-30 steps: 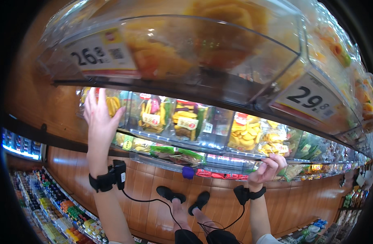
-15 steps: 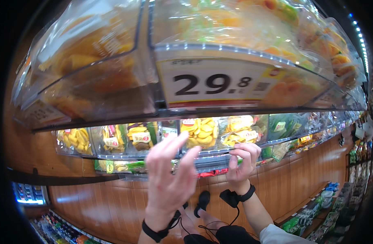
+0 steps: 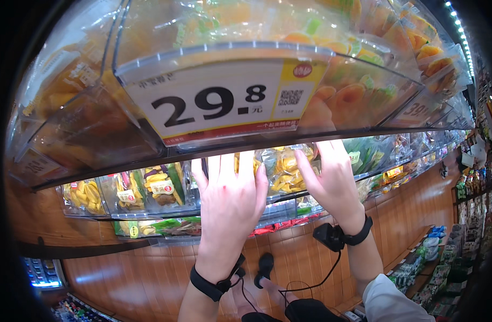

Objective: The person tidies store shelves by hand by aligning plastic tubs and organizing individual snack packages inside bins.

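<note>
My left hand (image 3: 230, 190) reaches up with its fingers spread, back toward me, over the lower bins of bagged yellow snack chips. Its fingertips come up to the lower edge of the upper shelf (image 3: 214, 144). To its right is my right hand (image 3: 334, 180), thumb apart from the fingers, with its fingertips at that same edge. Between the hands lies a clear bag of yellow chips (image 3: 286, 167), partly covered by my fingers. Nothing shows in either hand. Whether the fingertips touch the shelf or the bags, I cannot tell.
Above my hands, clear bins hold bagged orange dried fruit (image 3: 353, 99) behind a large white price card (image 3: 224, 99). More chip bags (image 3: 85, 196) fill the lower bins at left; green packets (image 3: 361, 153) are at right. Wooden flooring (image 3: 149, 279) and further stocked shelves (image 3: 436, 268) lie below.
Both hands have moved up to the upper shelf's edge, and the right one has shifted right. The right fingers, curled before, are now stretched out. The view has shifted, moving the price card left.
</note>
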Motion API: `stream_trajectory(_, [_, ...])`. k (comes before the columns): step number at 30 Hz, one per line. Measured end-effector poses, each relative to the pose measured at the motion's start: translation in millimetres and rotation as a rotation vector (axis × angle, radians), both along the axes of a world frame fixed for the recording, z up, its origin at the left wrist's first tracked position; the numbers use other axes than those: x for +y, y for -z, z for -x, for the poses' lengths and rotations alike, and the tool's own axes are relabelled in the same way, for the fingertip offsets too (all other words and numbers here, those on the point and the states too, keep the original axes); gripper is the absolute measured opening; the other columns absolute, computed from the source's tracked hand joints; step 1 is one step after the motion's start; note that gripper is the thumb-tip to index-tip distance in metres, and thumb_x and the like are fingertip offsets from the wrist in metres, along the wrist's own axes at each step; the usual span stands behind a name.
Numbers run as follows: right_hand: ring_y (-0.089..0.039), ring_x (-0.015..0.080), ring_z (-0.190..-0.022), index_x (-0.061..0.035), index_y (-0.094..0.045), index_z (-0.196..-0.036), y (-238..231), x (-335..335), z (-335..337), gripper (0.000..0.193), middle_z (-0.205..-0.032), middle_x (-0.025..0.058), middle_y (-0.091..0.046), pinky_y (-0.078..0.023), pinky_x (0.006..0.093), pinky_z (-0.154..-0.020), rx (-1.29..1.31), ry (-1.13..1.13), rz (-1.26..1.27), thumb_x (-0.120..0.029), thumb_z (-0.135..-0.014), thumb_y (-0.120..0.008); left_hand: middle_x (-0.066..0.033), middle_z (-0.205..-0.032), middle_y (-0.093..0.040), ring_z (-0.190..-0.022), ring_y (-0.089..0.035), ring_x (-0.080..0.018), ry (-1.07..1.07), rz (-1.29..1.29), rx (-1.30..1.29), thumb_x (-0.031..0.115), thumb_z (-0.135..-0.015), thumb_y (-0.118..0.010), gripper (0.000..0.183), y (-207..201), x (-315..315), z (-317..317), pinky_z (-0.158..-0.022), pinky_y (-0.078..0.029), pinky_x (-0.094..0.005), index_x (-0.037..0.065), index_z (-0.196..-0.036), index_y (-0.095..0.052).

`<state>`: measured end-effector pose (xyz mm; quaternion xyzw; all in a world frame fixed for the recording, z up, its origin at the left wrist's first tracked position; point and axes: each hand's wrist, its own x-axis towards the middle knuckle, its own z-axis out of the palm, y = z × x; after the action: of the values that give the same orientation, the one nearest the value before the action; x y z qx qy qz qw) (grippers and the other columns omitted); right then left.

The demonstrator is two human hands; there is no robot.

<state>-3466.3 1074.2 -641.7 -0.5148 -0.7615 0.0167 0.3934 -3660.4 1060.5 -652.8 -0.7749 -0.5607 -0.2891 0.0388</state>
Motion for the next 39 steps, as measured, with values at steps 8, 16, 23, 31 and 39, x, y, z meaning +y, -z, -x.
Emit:
stream_trajectory(8, [-0.063, 0.0453, -0.108, 0.0000, -0.067, -0.124, 29, 24, 7, 0.029, -0.115, 0.0251, -0.065, -0.052, 0.0478, -0.092, 0.046, -0.039, -0.022, -0.010, -0.097, -0.069, -0.0112, -0.122, -0.063, -0.123, -0.056, -0.0313, -0.021, -0.100, -0.042, 0.023, -0.094, -0.070, 0.040, 11, 2, -4, -0.112, -0.035, -0.0550, 0.007, -0.130, -0.065])
stream_trajectory(16, [-0.066, 0.0382, -0.100, 0.0031, -0.066, -0.118, 33, 23, 7, 0.022, -0.110, 0.0207, -0.064, -0.052, 0.0419, -0.087, 0.055, 0.030, -0.102, 0.001, -0.096, -0.064, -0.0101, -0.126, -0.064, -0.128, -0.058, -0.0281, -0.061, -0.188, -0.054, 0.029, -0.094, -0.069, 0.041, 27, 8, -5, -0.109, -0.043, -0.0568, 0.011, -0.130, -0.067])
stream_trajectory(23, [-0.064, 0.0389, -0.096, 0.0041, -0.064, -0.113, 28, 21, 9, 0.017, -0.106, 0.0211, -0.062, -0.052, 0.0430, -0.083, 0.063, 0.038, -0.081, 0.004, -0.096, -0.059, -0.0126, -0.128, -0.064, -0.131, -0.057, -0.0316, -0.053, -0.174, -0.053, 0.024, -0.096, -0.067, 0.040, 24, 6, -4, -0.111, -0.040, -0.0494, 0.009, -0.134, -0.063])
stream_trajectory(31, [-0.062, 0.0478, -0.106, 0.0101, -0.062, -0.124, 24, 19, 9, 0.049, -0.117, 0.0290, -0.058, -0.052, 0.0498, -0.094, 0.065, 0.026, -0.065, 0.016, -0.076, -0.054, -0.0097, -0.128, -0.063, -0.130, -0.057, -0.0287, -0.050, -0.156, -0.087, 0.012, -0.095, -0.062, 0.039, 22, 7, -2, -0.113, -0.040, -0.0547, 0.013, -0.134, -0.066])
stream_trajectory(39, [-0.058, 0.0517, -0.103, 0.0118, -0.059, -0.122, 25, 18, 10, 0.038, -0.116, 0.0327, -0.057, -0.049, 0.0512, -0.092, 0.086, 0.036, -0.055, 0.011, -0.084, -0.052, -0.0199, -0.133, -0.062, -0.133, -0.055, -0.0377, 0.011, -0.070, -0.253, -0.007, -0.098, -0.047, 0.040, 17, 3, 7, -0.116, -0.039, -0.0474, -0.001, -0.136, -0.060])
